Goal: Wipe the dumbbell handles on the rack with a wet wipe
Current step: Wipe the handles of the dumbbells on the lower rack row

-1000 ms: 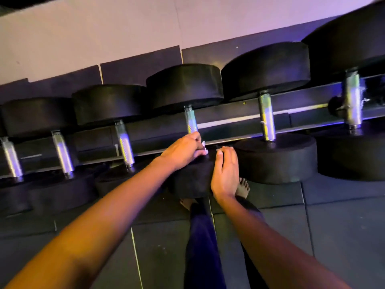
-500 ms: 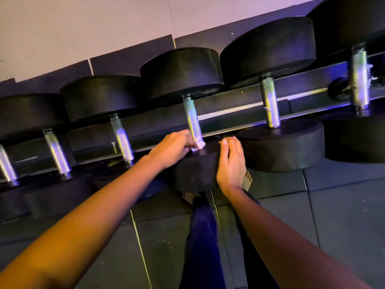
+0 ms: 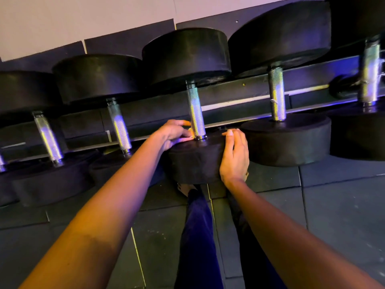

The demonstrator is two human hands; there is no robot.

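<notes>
Indoors, rubber-tile floor (image 3: pixel 343 215): L hand (image 3: pixel 173 133) pinches wipe (image 3: pixel 190 132), R hand (image 3: pixel 235 155) flat on dumbbell (image 3: pixel 195 163).

Dumbbell heads (image 3: pixel 187 53) matte black; handles (image 3: pixel 195 113) silver, fine cross-hatched knurling, streaked with violet and yellow glare; rack rail (image 3: pixel 239 88) black with a pale stripe along its edge; wet wipe (image 3: pixel 190 133) a whitish sliver, yellow-tinged; wall (image 3: pixel 83 17) off-white with a pink cast, lower panels (image 3: pixel 129 44) dark slate; floor tiles (image 3: pixel 343 215) dark grey, pale speckling, thin light seams; trousers (image 3: pixel 198 236) deep navy.
</notes>
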